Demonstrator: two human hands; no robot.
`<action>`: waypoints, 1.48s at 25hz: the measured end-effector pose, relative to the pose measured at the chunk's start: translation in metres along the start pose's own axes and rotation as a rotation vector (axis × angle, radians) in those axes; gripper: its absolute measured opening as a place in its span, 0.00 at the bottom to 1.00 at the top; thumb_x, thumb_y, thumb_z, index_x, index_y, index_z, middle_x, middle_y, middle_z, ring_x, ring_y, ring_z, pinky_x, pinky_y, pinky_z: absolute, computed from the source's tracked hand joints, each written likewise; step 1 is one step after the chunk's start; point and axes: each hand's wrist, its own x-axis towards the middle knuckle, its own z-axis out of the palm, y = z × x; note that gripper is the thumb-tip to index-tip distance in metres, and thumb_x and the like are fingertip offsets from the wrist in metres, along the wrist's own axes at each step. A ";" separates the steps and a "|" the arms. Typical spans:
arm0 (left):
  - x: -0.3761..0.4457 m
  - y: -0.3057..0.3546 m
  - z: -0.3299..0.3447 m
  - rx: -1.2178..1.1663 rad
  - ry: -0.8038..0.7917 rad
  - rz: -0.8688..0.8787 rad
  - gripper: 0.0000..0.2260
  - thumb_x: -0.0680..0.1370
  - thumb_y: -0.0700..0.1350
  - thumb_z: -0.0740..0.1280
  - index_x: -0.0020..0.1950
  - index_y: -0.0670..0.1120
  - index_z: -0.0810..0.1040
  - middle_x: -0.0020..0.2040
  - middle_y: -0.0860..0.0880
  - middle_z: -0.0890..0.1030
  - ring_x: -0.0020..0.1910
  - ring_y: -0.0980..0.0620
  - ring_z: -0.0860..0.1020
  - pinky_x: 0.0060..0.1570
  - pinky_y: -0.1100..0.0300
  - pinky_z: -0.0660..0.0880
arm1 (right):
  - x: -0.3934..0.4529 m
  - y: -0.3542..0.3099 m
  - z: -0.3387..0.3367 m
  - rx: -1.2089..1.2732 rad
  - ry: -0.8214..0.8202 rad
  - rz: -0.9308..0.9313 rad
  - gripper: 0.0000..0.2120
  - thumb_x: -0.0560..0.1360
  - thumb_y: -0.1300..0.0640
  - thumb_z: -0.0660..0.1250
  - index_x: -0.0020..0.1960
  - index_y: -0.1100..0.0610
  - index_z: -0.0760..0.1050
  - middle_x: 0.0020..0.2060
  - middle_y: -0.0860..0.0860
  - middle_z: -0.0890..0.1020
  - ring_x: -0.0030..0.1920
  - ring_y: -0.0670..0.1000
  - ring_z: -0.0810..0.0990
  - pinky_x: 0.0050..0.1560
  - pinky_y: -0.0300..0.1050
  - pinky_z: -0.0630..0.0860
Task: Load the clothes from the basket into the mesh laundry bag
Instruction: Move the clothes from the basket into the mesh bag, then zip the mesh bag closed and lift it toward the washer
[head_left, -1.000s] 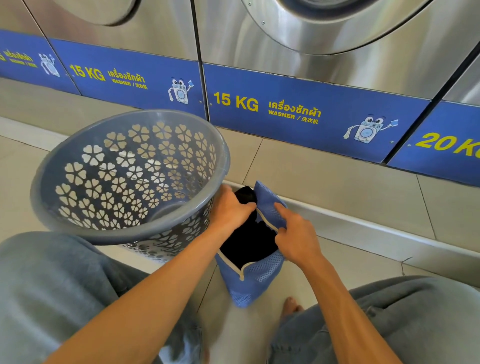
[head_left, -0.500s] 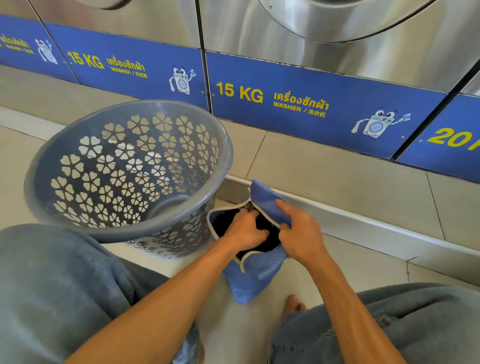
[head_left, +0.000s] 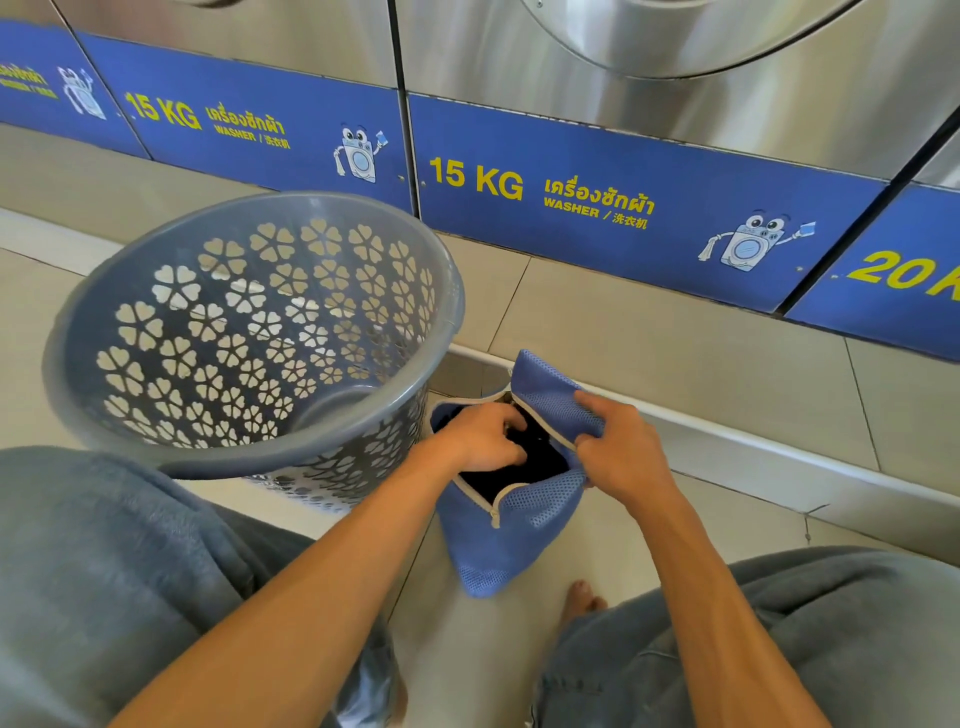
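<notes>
Seen from the head camera, looking down: a person crouched on a tiled floor (head_left: 675, 364) in front of a row of steel washers (head_left: 727, 104) with blue labels. A grey plastic basket (head_left: 249, 457) with flower-shaped holes stood at the left, tipped toward the viewer, and no clothes showed inside it. Just right of it, touching its side, a blue mesh laundry bag (head_left: 519, 525) sat on the floor between the knees, its zipped mouth open. Dark clothes (head_left: 524, 467) filled the opening. The left hand (head_left: 480, 441) was pushed into the mouth, fingers curled down onto the dark fabric, pressing rather than clearly gripping. The right hand (head_left: 623, 447) pinched the bag's far flap in a closed grip and held it up and open.

Loading looked nearly done. The likely risks: the soft bag could slump or tip if the right hand let go, spilling fabric onto the floor. Cloth bunched near the rim could snag the zipper (head_left: 493, 512) when it closes.
</notes>
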 end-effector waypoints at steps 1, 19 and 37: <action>-0.006 0.003 0.000 0.038 -0.042 -0.013 0.12 0.73 0.48 0.69 0.54 0.47 0.82 0.47 0.51 0.80 0.53 0.46 0.80 0.51 0.57 0.74 | -0.001 0.000 -0.002 -0.006 0.010 0.004 0.31 0.70 0.66 0.60 0.72 0.51 0.70 0.56 0.56 0.83 0.43 0.58 0.85 0.52 0.53 0.81; -0.014 0.068 0.063 -1.304 -0.072 0.007 0.07 0.77 0.34 0.67 0.45 0.46 0.79 0.41 0.48 0.78 0.41 0.49 0.78 0.41 0.53 0.75 | -0.046 0.049 -0.038 -0.022 -0.015 0.299 0.21 0.76 0.48 0.60 0.47 0.65 0.80 0.38 0.57 0.86 0.39 0.56 0.86 0.45 0.49 0.80; -0.032 0.042 0.084 0.176 0.256 0.150 0.12 0.71 0.54 0.69 0.43 0.47 0.73 0.46 0.45 0.78 0.44 0.41 0.78 0.38 0.53 0.73 | -0.038 0.042 -0.007 -0.072 0.086 0.078 0.08 0.75 0.57 0.61 0.43 0.61 0.74 0.39 0.57 0.82 0.41 0.58 0.80 0.43 0.52 0.76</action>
